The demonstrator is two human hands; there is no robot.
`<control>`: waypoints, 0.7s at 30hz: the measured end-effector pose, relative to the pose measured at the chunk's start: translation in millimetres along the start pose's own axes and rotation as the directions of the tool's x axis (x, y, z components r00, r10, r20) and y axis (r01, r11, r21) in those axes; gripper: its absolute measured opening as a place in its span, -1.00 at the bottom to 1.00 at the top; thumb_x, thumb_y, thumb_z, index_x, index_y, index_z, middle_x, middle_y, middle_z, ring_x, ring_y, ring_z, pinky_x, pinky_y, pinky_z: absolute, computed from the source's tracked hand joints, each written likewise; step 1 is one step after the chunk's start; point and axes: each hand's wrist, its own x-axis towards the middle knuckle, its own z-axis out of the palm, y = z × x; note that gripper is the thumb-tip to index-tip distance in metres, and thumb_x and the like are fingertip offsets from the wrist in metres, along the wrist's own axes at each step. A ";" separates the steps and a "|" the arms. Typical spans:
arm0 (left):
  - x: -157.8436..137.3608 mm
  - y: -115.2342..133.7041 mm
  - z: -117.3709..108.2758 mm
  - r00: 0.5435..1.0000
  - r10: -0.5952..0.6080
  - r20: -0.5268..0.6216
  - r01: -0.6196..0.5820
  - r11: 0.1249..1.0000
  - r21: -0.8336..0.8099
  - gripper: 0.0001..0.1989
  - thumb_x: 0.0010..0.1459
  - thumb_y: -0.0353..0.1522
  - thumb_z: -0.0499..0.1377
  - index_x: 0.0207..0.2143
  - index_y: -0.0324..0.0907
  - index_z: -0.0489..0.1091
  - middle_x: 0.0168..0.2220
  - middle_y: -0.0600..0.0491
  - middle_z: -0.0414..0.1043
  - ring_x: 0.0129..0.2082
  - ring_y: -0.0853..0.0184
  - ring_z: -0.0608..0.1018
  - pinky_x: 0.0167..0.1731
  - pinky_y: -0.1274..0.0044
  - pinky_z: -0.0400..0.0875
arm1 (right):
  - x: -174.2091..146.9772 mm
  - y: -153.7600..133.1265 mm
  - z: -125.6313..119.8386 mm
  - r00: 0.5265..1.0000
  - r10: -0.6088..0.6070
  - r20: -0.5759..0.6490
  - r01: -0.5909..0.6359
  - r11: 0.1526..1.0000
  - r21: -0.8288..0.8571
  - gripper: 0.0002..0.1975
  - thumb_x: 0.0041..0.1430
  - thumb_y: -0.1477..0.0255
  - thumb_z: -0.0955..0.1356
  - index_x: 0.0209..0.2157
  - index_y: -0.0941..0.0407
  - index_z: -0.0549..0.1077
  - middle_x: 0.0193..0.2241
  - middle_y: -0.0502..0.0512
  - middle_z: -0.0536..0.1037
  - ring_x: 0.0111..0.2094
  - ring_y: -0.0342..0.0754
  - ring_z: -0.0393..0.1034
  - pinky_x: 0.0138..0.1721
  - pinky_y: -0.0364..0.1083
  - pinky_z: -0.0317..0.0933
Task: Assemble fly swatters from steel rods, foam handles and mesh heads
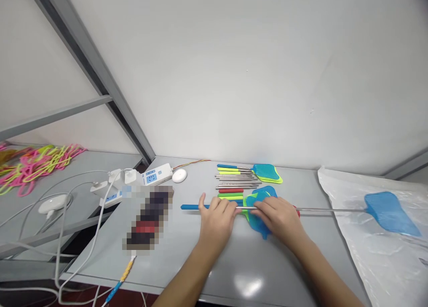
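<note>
A fly swatter lies crosswise in both hands, with its blue handle (190, 207) at the left, a thin metal rod (327, 209) and a blue mesh head (391, 212) at the right. My left hand (219, 218) is closed around it where handle meets rod. Fingers of my right hand (281, 215) pinch the rod farther right. Beneath and beside that hand are loose blue and green swatter heads (264, 193), partly hidden, and a bit of red. Behind my left hand lie red, green and yellow handles (230, 191).
Several metal rods (239, 180) and a stack of swatters (266, 173) lie near the wall. Clear plastic sheeting (354, 235) covers the right side. At left are a blurred-out phone (147, 222), power strips (157, 174), a white round device (179, 175), cables and pink-yellow hangers (40, 166).
</note>
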 end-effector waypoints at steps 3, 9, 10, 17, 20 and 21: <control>0.4 -15.4 -10.2 0.998 -0.062 0.022 0.061 0.998 0.010 -0.84 0.27 -0.27 0.09 -0.33 -0.05 0.44 -0.43 0.14 0.48 -0.33 0.33 0.43 0.17 0.11 -0.22 | -3.0 11.1 -5.6 1.000 0.029 0.003 -0.029 1.000 -0.006 -0.80 0.30 0.34 0.27 -0.28 0.11 0.50 -0.50 0.01 0.47 -0.46 -0.14 0.28 -0.36 -0.10 -0.02; 1.7 -38.0 -19.1 0.991 -0.126 0.054 0.124 0.992 0.037 -0.87 0.25 -0.27 0.12 -0.27 -0.03 0.45 -0.34 0.09 0.53 -0.25 0.28 0.43 0.16 0.09 -0.23 | -10.1 29.6 -14.7 0.996 0.089 -0.011 -0.089 0.996 -0.018 -0.81 0.31 0.36 0.27 -0.26 0.09 0.51 -0.48 0.01 0.49 -0.42 -0.15 0.32 -0.30 -0.09 0.01; 1.7 -41.0 -19.5 0.990 -0.128 0.059 0.125 0.991 0.043 -0.88 0.24 -0.27 0.12 -0.26 -0.02 0.46 -0.32 0.08 0.53 -0.23 0.27 0.43 0.16 0.08 -0.23 | -11.2 31.3 -15.3 0.996 0.091 -0.011 -0.091 0.996 -0.016 -0.82 0.30 0.37 0.27 -0.26 0.09 0.51 -0.47 0.01 0.49 -0.41 -0.15 0.32 -0.30 -0.09 0.01; 0.2 -46.8 -20.0 0.991 -0.084 0.104 0.080 0.996 0.044 -0.84 0.28 -0.33 0.08 -0.25 0.01 0.46 -0.38 0.12 0.48 -0.29 0.32 0.44 0.12 0.20 -0.10 | -14.1 33.4 -16.1 0.996 0.077 -0.039 -0.078 0.997 -0.018 -0.85 0.29 0.41 0.29 -0.29 0.10 0.50 -0.49 0.01 0.48 -0.44 -0.16 0.27 -0.35 -0.10 -0.02; -0.1 -45.7 -19.4 0.991 -0.085 0.102 0.081 0.996 0.043 -0.83 0.29 -0.34 0.06 -0.27 -0.02 0.45 -0.40 0.13 0.47 -0.30 0.33 0.44 0.04 0.28 -0.02 | -12.0 30.9 -16.8 0.995 0.063 -0.074 -0.066 0.997 -0.035 -0.86 0.28 0.42 0.30 -0.32 0.10 0.49 -0.53 -0.01 0.45 -0.47 -0.17 0.23 -0.37 -0.10 -0.04; -0.1 -45.5 -19.2 0.991 -0.083 0.102 0.079 0.996 0.043 -0.83 0.29 -0.34 0.05 -0.28 -0.03 0.45 -0.40 0.13 0.46 -0.31 0.33 0.44 0.02 0.29 0.00 | -11.0 29.7 -17.0 0.995 0.059 -0.082 -0.063 0.997 -0.042 -0.85 0.28 0.42 0.30 -0.33 0.10 0.49 -0.54 -0.01 0.44 -0.48 -0.17 0.22 -0.37 -0.10 -0.04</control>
